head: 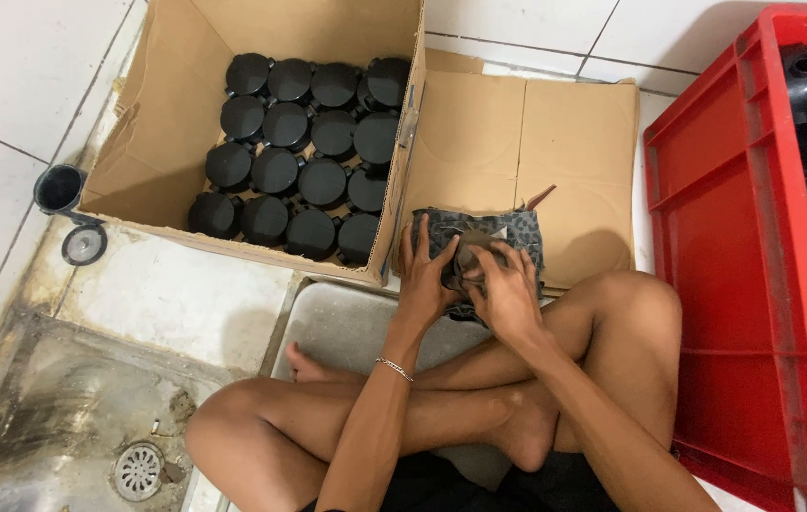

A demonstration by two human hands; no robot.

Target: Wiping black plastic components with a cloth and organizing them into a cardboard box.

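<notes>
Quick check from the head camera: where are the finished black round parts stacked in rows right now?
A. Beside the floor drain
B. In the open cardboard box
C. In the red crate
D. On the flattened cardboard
B: the black round parts sit in neat rows inside the open cardboard box, up left of both hands.

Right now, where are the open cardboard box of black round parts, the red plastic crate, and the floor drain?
open cardboard box (152, 142), head view, left inner wall.
red plastic crate (726, 256), head view, bare floor.
floor drain (139, 470), head view, grate centre.
</notes>
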